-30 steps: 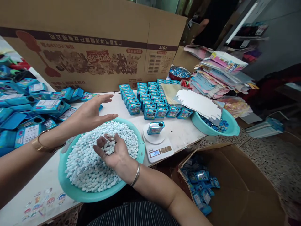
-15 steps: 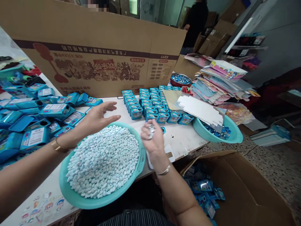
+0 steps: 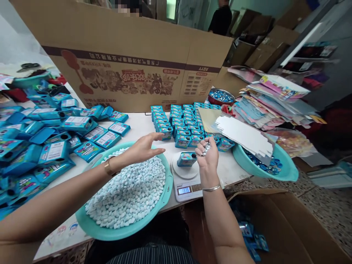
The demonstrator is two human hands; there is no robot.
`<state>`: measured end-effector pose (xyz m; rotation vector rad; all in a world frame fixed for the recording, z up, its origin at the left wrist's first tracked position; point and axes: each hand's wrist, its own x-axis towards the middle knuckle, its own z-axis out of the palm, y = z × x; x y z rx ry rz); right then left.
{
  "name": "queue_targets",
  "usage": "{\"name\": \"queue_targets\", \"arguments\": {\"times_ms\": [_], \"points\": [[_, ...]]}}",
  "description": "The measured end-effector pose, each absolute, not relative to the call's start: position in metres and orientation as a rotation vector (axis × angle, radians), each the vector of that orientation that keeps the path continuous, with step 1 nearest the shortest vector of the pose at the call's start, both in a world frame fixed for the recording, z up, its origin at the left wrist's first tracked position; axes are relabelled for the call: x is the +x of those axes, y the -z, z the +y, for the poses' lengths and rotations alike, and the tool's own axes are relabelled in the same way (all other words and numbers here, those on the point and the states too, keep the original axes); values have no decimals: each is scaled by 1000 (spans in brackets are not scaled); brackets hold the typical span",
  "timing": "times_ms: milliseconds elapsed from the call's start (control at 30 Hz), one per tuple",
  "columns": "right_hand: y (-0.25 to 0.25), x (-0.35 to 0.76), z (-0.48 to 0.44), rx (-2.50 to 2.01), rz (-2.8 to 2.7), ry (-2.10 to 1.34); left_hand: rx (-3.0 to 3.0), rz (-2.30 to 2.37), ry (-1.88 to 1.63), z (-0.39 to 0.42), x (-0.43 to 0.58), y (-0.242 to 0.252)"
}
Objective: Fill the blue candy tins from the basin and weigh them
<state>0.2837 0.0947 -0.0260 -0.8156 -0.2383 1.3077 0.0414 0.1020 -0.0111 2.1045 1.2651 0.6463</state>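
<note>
Pale blue candy tablets (image 3: pixel 206 148) lie gripped in the right hand (image 3: pixel 209 157), held close beside the small blue tin (image 3: pixel 186 158) on the white digital scale (image 3: pixel 184 181) so none spill; left hand (image 3: pixel 143 148) hangs open.

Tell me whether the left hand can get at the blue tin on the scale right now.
Probably yes. The left hand hovers open over the basin, and nothing stands between it and the tin on the scale. The right hand, cupping tablets, sits at the tin's far end only.

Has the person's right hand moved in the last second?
Yes. The right hand went right, from over the teal basin to the blue tin on the scale, holding tablets.
</note>
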Motion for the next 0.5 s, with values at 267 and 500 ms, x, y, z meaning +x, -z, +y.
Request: {"name": "queue_targets", "arguments": {"times_ms": [267, 500], "points": [[50, 293, 107, -979, -430, -1025, 2087, 1241, -583, 86, 46, 27], [56, 289, 105, -998, -482, -941, 2062, 1170, -580, 87, 60, 33]]}}
